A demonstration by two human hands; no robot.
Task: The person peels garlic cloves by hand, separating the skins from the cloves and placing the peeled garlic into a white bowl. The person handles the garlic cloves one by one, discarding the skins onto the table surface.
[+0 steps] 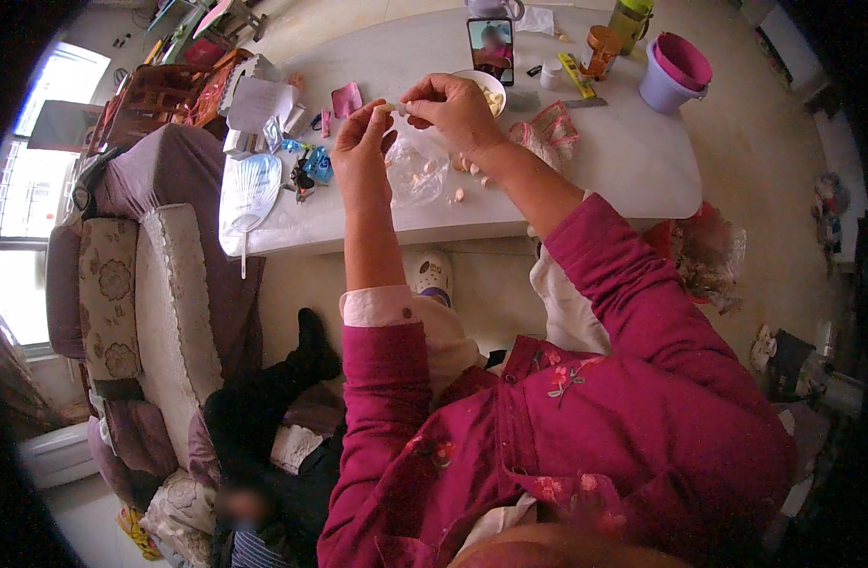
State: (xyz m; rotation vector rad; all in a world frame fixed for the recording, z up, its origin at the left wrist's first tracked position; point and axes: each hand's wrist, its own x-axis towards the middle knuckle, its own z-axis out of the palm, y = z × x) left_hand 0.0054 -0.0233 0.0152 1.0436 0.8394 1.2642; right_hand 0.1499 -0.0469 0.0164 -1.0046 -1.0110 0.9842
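Over the white table (pixel 595 180) my two hands meet. Thumb and fingertips of my left hand (pixel 362 147) pinch a small pale garlic clove (pixel 387 108). My right hand (pixel 453 112) is closed at its tip, its thumb and fingers pinching a whitish bit at the clove's end. Below them lies a clear plastic bag (pixel 417 172) with what look like peelings on it. Several unpeeled cloves (pixel 464 165) are scattered beside the bag, under my right wrist. Partly behind my right hand stands a white bowl (pixel 496 97) holding pale yellow peeled cloves.
Behind the bowl a phone (pixel 491 49) stands upright. To the right are a knife (pixel 585 102), a netted bag (pixel 552 128), a brown jar (pixel 600 52), a green bottle (pixel 630 24) and a lilac bucket (pixel 666 83). A fan (pixel 251 189) lies left. Someone in dark clothes (pixel 264 407) is beside the sofa.
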